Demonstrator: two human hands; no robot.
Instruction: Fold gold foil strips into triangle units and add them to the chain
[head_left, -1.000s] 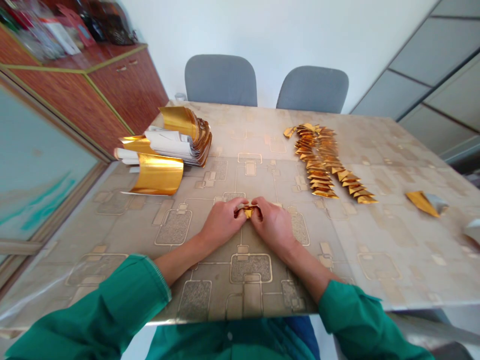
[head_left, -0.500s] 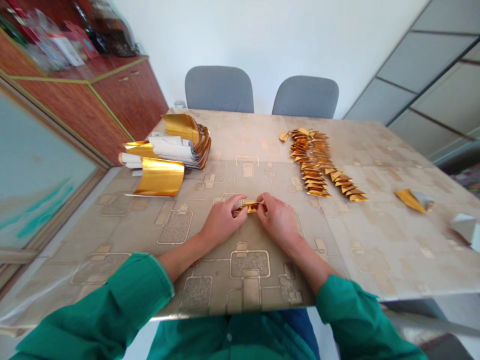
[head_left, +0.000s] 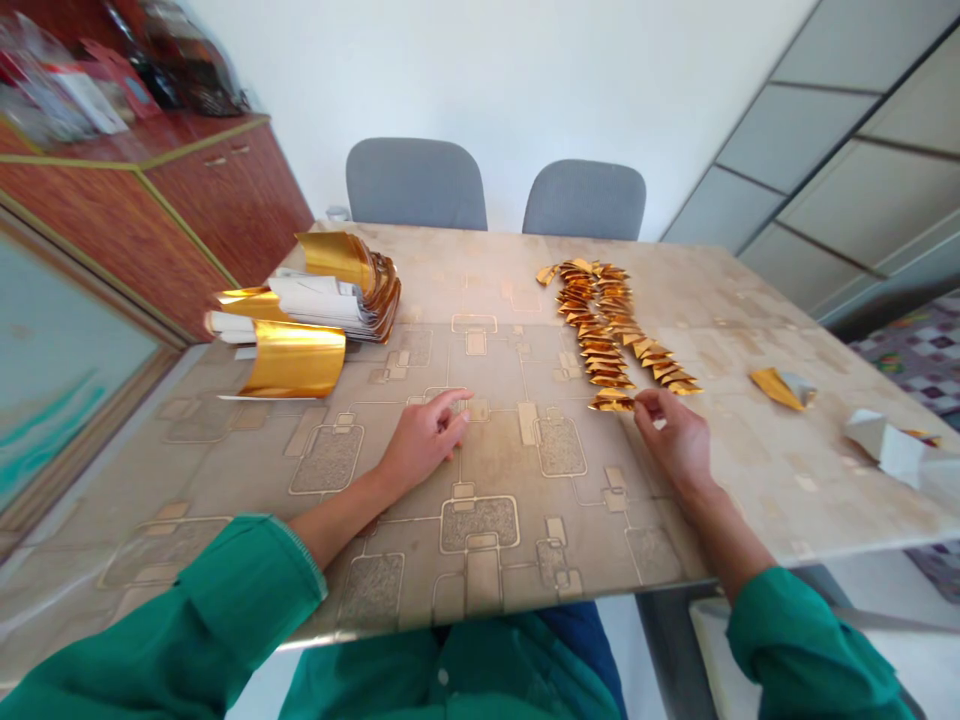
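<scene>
Between the thumb and fingers of my right hand (head_left: 675, 435) is the right tip of a folded gold paper piece (head_left: 611, 401). That piece lies at the near end of a row of similar folded gold papers (head_left: 602, 345), set closely one behind another. A second row (head_left: 660, 360) runs just beyond my right hand. My left hand (head_left: 426, 432) hovers over or rests on the tablecloth with thumb and index finger apart and nothing between them. Further left stands a stack of gold and white paper sheets (head_left: 375, 290), with a curled gold sheet (head_left: 296, 360) in front.
A patterned cloth covers the table (head_left: 495, 280). At the right lie a loose gold paper (head_left: 780, 388) and crumpled white paper (head_left: 892, 445). Two grey chairs (head_left: 416, 185) stand at the far side, and a wooden cabinet (head_left: 225, 200) is at the back left.
My right hand has moved right, carrying the folded gold paper from between both hands to the near end of the row. My left hand has let go of it. The view has shifted right.
</scene>
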